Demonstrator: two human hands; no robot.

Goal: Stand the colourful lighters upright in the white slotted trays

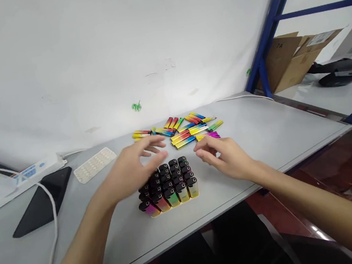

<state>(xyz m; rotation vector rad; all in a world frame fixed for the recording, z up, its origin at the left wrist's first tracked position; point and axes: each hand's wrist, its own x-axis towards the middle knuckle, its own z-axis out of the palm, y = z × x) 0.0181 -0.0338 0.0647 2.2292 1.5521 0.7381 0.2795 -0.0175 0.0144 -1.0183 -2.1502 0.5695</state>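
Note:
Rows of upright lighters (172,197) with black tops and shiny coloured bodies stand packed together near the table's front edge. Over their left rear part hovers my left hand (132,168), its fingers apart and holding nothing; it hides some of the lighters. To the right of the block, my right hand (226,155) is raised above the table, fingers curved and slightly apart, with nothing seen between them. Behind both hands, several loose lighters (182,142) in red, yellow, blue, green and purple lie flat in a scattered pile.
A pale tray with small hollows (95,164) lies at the left, beside a black phone-like device (44,201). A power strip (23,182) and white cable (55,217) are further left. Cardboard boxes (296,62) stand behind a blue frame (270,20) at the right.

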